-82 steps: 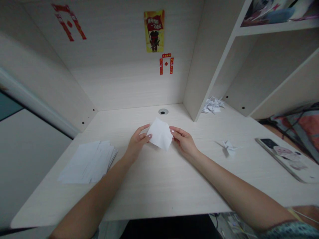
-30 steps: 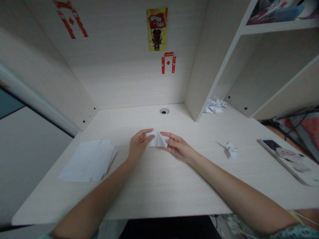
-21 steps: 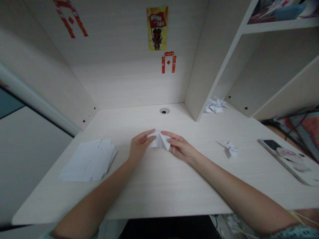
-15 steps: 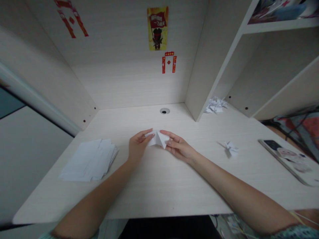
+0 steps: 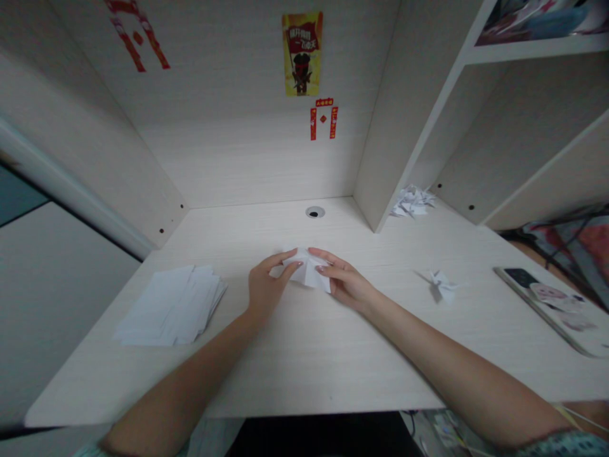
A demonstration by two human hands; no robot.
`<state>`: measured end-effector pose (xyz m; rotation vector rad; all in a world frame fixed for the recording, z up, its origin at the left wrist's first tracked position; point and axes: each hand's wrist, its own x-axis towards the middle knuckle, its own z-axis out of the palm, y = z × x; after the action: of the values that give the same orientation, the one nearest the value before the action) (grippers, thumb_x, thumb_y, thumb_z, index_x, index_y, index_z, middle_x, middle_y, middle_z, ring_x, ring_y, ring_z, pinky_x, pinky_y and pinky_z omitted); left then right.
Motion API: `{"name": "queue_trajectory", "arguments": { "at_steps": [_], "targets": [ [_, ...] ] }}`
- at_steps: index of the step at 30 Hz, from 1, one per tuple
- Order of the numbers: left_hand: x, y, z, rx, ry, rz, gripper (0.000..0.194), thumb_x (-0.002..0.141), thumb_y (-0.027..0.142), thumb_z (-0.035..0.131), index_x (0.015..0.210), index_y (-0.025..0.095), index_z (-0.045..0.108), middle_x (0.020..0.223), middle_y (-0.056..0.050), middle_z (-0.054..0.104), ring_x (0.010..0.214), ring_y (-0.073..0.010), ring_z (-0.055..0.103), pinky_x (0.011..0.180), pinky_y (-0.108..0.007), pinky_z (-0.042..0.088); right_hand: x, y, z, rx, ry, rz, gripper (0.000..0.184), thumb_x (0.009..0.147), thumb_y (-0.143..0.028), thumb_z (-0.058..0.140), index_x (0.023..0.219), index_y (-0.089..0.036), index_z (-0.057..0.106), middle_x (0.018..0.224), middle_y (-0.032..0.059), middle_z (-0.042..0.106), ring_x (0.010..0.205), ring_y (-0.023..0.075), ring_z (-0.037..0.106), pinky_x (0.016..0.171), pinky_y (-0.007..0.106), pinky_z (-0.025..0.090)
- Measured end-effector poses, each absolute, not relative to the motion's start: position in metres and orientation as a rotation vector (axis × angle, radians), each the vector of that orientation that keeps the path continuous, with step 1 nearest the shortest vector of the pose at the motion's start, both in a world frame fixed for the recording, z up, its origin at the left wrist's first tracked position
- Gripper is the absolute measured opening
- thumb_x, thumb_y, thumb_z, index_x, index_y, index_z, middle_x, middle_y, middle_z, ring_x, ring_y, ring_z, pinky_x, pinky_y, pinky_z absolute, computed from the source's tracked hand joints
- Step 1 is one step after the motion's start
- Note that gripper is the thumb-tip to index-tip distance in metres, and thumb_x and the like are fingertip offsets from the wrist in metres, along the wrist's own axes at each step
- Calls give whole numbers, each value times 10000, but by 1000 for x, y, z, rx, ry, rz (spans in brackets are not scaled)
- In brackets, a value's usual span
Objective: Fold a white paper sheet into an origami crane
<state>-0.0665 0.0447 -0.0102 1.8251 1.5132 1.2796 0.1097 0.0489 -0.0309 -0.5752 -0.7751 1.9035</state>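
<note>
A creased sheet of white paper [image 5: 310,274], partly folded, is held just over the middle of the desk between both hands. My left hand [image 5: 270,279] pinches its left side, thumb in front and fingers behind. On the right side, my right hand [image 5: 346,279] grips the paper with the thumb on its near face and the index finger along its top edge. The paper's lower edge hangs free, with a crease down its middle. Fingers cover parts of its sides.
Left on the desk [image 5: 266,381] lies a stack of white paper [image 5: 166,308]. To the right are a folded paper figure [image 5: 443,287] and a phone [image 5: 552,308]. A pile of folded papers [image 5: 413,201] sits beyond the upright divider [image 5: 404,127]. A cable hole [image 5: 314,212] is at the back.
The paper has been opened wider and flatter, its pointed flap no longer standing out toward me. My left hand moved slightly right, and my right thumb shifted onto the paper's front.
</note>
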Motion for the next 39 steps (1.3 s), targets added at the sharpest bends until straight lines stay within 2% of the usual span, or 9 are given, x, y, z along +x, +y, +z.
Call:
{"name": "queue_trajectory", "arguments": {
  "at_steps": [5, 8, 12, 15, 19, 24, 29, 33, 39],
  "targets": [
    [-69, 49, -15, 1986, 1513, 1206, 346, 798, 394, 601, 1128, 296, 636, 1137, -7, 663, 1018, -187, 606, 941, -341, 445, 110, 51, -37, -563, -792, 1906, 453, 653, -138, 746, 1085, -209, 629, 985, 19, 683, 815, 103, 642, 762, 199, 490],
    [-71, 52, -17, 2050, 1517, 1159, 356, 814, 391, 582, 1157, 300, 616, 1122, -7, 665, 1000, -185, 605, 938, -343, 438, 110, 52, -40, -574, -798, 1896, 453, 650, -132, 752, 1080, -214, 633, 964, 10, 687, 810, 97, 642, 765, 189, 490],
    [-71, 53, -18, 2114, 1535, 1101, 452, 834, 378, 557, 1275, 288, 517, 1026, -13, 684, 928, -180, 607, 903, -348, 442, 109, 52, -41, -577, -816, 1881, 438, 648, -139, 760, 1062, -215, 642, 959, 7, 687, 821, 97, 639, 785, 196, 489],
    [-71, 52, -17, 2171, 1500, 1070, 355, 861, 372, 517, 1200, 291, 588, 1026, -20, 677, 918, -177, 588, 885, -344, 431, 108, 51, -39, -578, -832, 1874, 420, 644, -149, 763, 1043, -215, 648, 953, 9, 687, 824, 104, 634, 788, 213, 487],
    [-72, 51, -16, 2205, 1560, 1066, 282, 861, 399, 511, 1084, 318, 665, 894, -34, 655, 891, -187, 559, 875, -366, 414, 106, 49, -36, -613, -882, 1834, 422, 629, -167, 773, 1029, -223, 652, 948, 2, 680, 827, 111, 622, 792, 229, 474],
    [-70, 53, -18, 2150, 1519, 1211, 206, 831, 364, 557, 949, 315, 719, 1061, -43, 625, 1057, -213, 526, 979, -399, 370, 105, 48, -36, -716, -1029, 1663, 465, 629, -223, 781, 1068, -228, 629, 848, -11, 663, 745, 115, 588, 733, 245, 448],
    [-66, 48, -14, 1908, 1192, 1084, 298, 879, 343, 465, 1061, 248, 680, 1087, -33, 676, 1006, -192, 610, 919, -317, 453, 106, 48, -37, -746, -1111, 1531, 534, 645, -253, 773, 1143, -241, 580, 786, -32, 620, 677, 102, 538, 651, 222, 413],
    [-63, 43, -11, 1826, 1204, 987, 338, 817, 376, 564, 1133, 283, 641, 1132, -1, 668, 1023, -203, 620, 890, -296, 470, 107, 48, -39, -729, -1160, 1525, 544, 693, -278, 740, 1198, -240, 539, 806, -23, 614, 677, 100, 532, 640, 219, 403],
    [-63, 44, -11, 1745, 1220, 1048, 293, 763, 382, 626, 996, 228, 711, 1012, -22, 713, 949, -215, 651, 897, -331, 476, 105, 46, -39, -785, -1250, 1424, 568, 719, -318, 716, 1240, -234, 505, 743, -28, 581, 608, 97, 493, 580, 218, 385]
  ]
}}
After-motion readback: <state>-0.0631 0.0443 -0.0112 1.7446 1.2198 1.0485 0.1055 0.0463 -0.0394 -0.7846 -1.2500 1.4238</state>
